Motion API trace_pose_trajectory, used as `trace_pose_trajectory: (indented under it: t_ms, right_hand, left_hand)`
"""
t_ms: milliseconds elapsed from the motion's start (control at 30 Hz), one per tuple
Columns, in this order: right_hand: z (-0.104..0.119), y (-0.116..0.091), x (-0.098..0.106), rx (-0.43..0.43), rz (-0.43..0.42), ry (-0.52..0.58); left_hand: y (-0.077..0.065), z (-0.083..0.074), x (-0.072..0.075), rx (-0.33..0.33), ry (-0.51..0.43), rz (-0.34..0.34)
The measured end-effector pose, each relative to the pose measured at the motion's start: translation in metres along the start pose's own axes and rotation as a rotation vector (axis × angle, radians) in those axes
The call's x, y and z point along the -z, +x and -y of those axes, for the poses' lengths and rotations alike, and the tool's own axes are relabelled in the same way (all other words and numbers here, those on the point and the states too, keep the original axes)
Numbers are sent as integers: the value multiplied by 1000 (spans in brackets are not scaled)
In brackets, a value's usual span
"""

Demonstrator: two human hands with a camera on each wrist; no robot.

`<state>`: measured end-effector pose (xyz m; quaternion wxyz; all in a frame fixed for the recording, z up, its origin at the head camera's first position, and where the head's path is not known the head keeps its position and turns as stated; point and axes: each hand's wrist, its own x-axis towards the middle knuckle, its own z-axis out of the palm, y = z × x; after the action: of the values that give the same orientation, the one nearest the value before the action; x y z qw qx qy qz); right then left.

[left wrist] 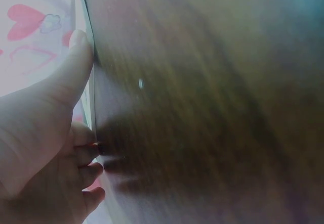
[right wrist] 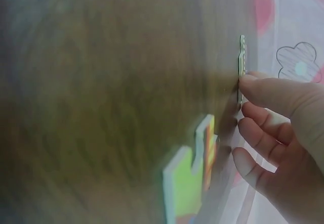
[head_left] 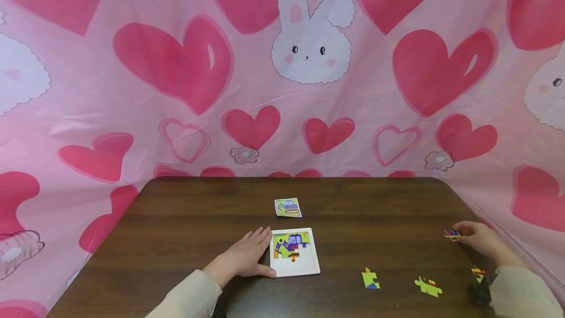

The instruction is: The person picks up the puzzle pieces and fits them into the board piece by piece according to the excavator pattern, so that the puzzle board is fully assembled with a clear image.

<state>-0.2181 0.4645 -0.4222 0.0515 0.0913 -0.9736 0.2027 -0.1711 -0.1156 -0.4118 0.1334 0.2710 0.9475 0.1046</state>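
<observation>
A white square puzzle tray (head_left: 300, 270) lies on the table, its upper part filled with joined pieces that picture a blue digger (head_left: 291, 243). My left hand (head_left: 244, 255) rests along the tray's left side, fingers stretched out and thumb at the near corner. In the left wrist view, that thumb (left wrist: 76, 62) lies against the tray's edge. Far to the right, my right hand (head_left: 476, 240) pinches a small dark blue and red puzzle piece (head_left: 450, 233) low at the tabletop. The right wrist view shows this piece (right wrist: 241, 57) edge-on at the thumb tip.
Loose puzzle pieces lie on the near right of the brown table (head_left: 198, 210): a green and blue one (head_left: 370, 279), a lime green one (head_left: 427, 287), and another (head_left: 477, 273) beside the right wrist. A picture card (head_left: 288, 207) lies behind the tray. A heart-patterned cloth (head_left: 251, 92) hangs behind.
</observation>
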Motion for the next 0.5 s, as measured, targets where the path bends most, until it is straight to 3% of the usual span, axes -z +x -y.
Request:
trace_pose_trajectory:
  t_ms: [500]
  right_hand:
    - [2, -4, 1, -55, -13, -33]
  left_hand:
    - [0, -1, 0, -3, 23, -6]
